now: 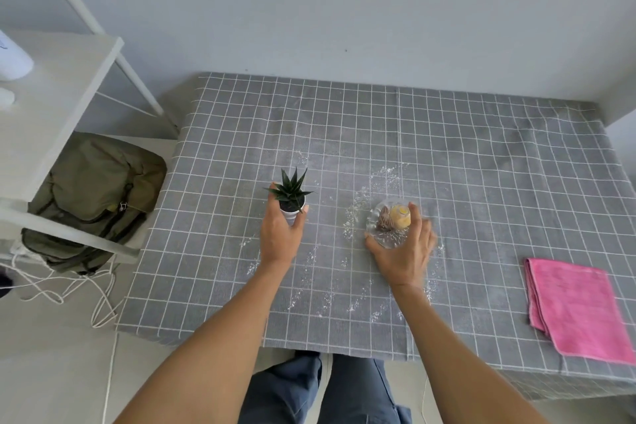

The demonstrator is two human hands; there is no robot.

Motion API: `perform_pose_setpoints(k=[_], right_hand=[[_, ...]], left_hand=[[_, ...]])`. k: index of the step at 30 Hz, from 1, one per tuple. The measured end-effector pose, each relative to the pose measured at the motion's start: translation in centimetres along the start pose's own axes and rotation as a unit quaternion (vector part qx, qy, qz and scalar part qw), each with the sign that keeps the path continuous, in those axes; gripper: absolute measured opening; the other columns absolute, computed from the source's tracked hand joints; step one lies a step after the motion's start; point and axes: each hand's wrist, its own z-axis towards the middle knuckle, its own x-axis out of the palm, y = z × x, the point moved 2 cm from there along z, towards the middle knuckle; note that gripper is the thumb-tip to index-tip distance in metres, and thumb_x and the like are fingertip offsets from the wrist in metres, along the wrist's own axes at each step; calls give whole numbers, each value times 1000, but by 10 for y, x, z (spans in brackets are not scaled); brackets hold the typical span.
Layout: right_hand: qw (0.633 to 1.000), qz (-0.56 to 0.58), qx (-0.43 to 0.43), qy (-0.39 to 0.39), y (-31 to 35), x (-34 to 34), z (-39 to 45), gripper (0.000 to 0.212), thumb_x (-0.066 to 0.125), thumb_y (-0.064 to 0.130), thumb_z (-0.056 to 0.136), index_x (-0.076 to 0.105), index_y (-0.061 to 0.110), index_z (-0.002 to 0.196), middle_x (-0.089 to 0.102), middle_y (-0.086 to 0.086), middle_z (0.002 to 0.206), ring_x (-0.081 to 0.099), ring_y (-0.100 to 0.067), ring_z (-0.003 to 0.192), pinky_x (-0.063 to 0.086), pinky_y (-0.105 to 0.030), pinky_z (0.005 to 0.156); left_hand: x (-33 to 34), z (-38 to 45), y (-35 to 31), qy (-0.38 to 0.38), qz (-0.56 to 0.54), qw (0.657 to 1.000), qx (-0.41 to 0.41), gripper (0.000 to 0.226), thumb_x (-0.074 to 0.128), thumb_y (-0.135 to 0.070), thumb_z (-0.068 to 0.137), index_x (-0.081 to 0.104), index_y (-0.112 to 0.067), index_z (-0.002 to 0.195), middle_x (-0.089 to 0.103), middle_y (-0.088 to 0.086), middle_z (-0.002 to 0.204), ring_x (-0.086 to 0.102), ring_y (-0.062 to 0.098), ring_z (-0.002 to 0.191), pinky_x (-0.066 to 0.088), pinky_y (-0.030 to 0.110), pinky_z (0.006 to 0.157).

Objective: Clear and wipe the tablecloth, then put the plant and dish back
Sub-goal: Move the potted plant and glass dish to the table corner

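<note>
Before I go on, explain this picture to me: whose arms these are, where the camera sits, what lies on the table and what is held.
There is no machine here. A person wears one camera on the head, looking forward and down, so the two bare arms are their own. The left hand grips a small white pot with a spiky succulent plant. The right hand curls round a clear glass dish that holds a yellowish object and something brown. Both stand on a grey checked tablecloth scattered with white powder. A folded pink cloth lies on the right. An olive backpack sits under the shelf on the left.
</note>
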Motion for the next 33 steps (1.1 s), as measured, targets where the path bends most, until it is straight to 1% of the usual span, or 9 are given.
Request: perform_pose_setpoints(k=[2, 7, 10, 13, 18, 21, 23, 27, 33], right_hand=[[1000, 4, -28, 1, 4, 4, 3, 102, 83, 48, 59, 28, 27, 142, 46, -18, 123, 41, -41, 119, 30, -53, 106], [997, 29, -72, 21, 35, 20, 16, 101, 86, 41, 58, 32, 22, 142, 46, -14, 120, 41, -38, 117, 27, -45, 104], [992, 48, -107, 47, 62, 35, 30, 101, 85, 41, 59, 29, 25, 142, 45, -15, 124, 39, -39, 122, 23, -46, 110], [983, 57, -159, 67, 94, 52, 43, 98, 80, 48, 60, 30, 23, 141, 46, -14, 120, 42, -36, 115, 31, -46, 103], [961, 70, -245, 104, 150, 84, 59, 92, 70, 56, 60, 35, 21, 138, 47, -13, 115, 45, -32, 106, 35, -39, 95], [945, 69, -294, 123, 177, 109, 69, 91, 69, 57, 61, 34, 20, 137, 48, -15, 117, 46, -34, 107, 39, -47, 96], [935, 67, -323, 130, 192, 127, 76, 90, 68, 57, 63, 34, 18, 137, 49, -15, 117, 47, -34, 107, 36, -46, 98], [920, 60, -353, 159, 212, 166, 91, 91, 68, 57, 63, 36, 15, 137, 48, -13, 116, 46, -33, 107, 36, -44, 98], [905, 26, -369, 208, 227, 214, 106, 91, 70, 56, 63, 30, 20, 138, 48, -17, 119, 46, -38, 110, 37, -48, 98]], left_hand=[[-6, 2, 1, -10, -2, 1000, -9, 59, 67, -36, 85, 44, -10, 132, 66, 1, 112, 65, 22, 100, 53, 35, 81], [-28, 7, -4, -54, 6, 998, -18, 60, 67, -33, 86, 43, -7, 135, 65, 4, 117, 62, 21, 105, 44, 20, 80], [-46, 12, 0, -86, 15, 996, -34, 64, 66, -37, 86, 41, -8, 137, 65, 4, 116, 63, 22, 102, 48, 24, 79], [-64, 17, 5, -120, 21, 991, -48, 62, 67, -36, 86, 42, -7, 135, 65, 5, 115, 65, 22, 101, 55, 31, 81], [-90, 28, 18, -165, 36, 981, -93, 63, 65, -38, 87, 41, -10, 138, 65, 3, 118, 64, 20, 104, 52, 25, 81], [-98, 37, 25, -189, 36, 975, -112, 62, 65, -36, 87, 41, -11, 138, 65, 4, 118, 64, 21, 103, 51, 26, 80], [-99, 45, 30, -193, 27, 974, -118, 60, 66, -34, 87, 42, -11, 136, 65, 3, 116, 64, 19, 102, 53, 28, 81], [-96, 63, 41, -207, 33, 970, -127, 56, 65, -38, 86, 47, -11, 131, 67, -2, 110, 65, 15, 97, 54, 31, 79], [-83, 81, 52, -216, 13, 966, -140, 59, 63, -40, 86, 44, -11, 134, 64, 1, 119, 62, 18, 107, 52, 35, 87]])
